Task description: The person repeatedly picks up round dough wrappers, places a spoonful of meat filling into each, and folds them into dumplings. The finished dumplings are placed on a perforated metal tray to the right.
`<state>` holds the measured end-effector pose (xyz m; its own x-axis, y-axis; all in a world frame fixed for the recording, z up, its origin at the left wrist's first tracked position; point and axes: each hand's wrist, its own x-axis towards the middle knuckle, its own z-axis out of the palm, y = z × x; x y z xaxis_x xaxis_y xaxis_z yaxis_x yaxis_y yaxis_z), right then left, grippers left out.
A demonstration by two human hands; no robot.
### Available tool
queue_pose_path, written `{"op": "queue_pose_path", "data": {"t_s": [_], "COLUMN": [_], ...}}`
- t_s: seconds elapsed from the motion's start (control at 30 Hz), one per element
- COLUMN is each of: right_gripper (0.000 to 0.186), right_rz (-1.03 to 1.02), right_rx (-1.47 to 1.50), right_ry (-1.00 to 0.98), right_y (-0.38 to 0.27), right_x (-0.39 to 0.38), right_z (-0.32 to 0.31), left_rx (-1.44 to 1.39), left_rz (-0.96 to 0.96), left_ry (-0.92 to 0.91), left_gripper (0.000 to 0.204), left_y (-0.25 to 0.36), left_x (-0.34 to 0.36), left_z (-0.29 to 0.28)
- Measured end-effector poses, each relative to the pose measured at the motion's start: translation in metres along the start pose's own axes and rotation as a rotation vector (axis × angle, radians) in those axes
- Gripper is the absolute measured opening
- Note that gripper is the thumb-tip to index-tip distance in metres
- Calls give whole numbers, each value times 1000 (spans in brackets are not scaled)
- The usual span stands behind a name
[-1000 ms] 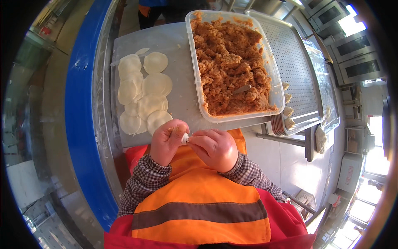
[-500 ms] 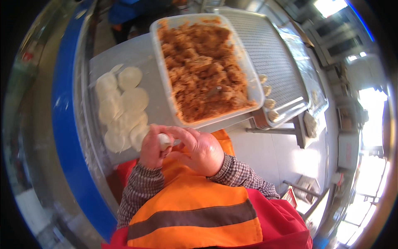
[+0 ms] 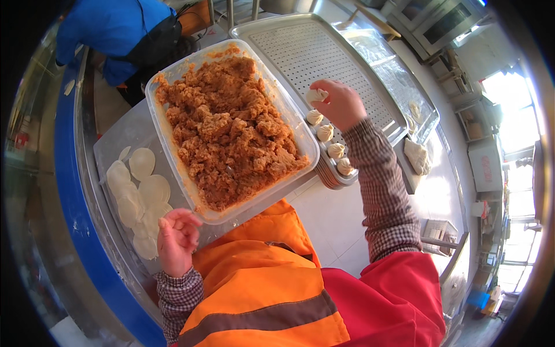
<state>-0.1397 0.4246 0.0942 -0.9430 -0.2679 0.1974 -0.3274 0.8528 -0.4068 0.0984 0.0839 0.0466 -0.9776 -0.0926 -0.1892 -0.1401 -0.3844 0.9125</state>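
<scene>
My right hand (image 3: 343, 106) reaches over the perforated metal tray (image 3: 341, 58) and pinches a pleated, filled bun (image 3: 315, 96) at the tray's near left edge. Below it stands a row of several small pleated buns (image 3: 325, 133) along the same edge. My left hand (image 3: 178, 242) is held up with nothing in it, its fingers loosely bent and apart. It is close to the round dough wrappers (image 3: 154, 191), which overlap on the grey worktop, and to the near corner of a plastic tub (image 3: 151, 98) full of orange-brown minced filling (image 3: 237, 136).
A stack of trays (image 3: 332, 180) shows under the bun row. Beyond it lie a plastic-covered tray (image 3: 384, 69) and a pale lump of dough (image 3: 416, 156). A person in blue (image 3: 115, 29) is at the far left, by the blue counter edge (image 3: 70, 173).
My hands were together around a small bun near the wrappers. Now the right hand has carried a bun to the tray's edge, while the left has let go and moved left. The view has shifted.
</scene>
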Motion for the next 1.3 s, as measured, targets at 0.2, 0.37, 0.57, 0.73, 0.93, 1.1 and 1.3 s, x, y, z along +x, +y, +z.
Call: {"op": "queue_pose_path", "data": {"t_s": [0.2, 0.37, 0.57, 0.73, 0.93, 1.1, 1.3], "right_gripper": [33, 33, 40, 42, 21, 9, 7], "right_rz": [-28, -80, -42, -266, -223, -166, -190], "right_rx": [-119, -150, -71, 311, 320, 285, 206], "right_ry": [-216, -278, -65, -221, -334, -346, -241], "right_y": [52, 61, -23, -120, -162, -164, -166], "right_x": [39, 41, 17, -37, -51, -60, -71], "right_z": [49, 66, 21, 21, 46, 55, 63], "left_rx": [-19, 274, 1179, 1531, 1550, 1374, 1396], "left_rz": [-92, -103, 135, 270, 348, 105, 143], "left_ry": [409, 412, 382, 92, 87, -100, 172], "left_gripper": [52, 21, 24, 32, 26, 21, 14], "left_y": [-22, -9, -6, -7, -1, -14, -34], "left_x": [-30, -14, 79, 123, 121, 50, 3], "left_z": [-68, -104, -165, -165, -167, -163, -119]}}
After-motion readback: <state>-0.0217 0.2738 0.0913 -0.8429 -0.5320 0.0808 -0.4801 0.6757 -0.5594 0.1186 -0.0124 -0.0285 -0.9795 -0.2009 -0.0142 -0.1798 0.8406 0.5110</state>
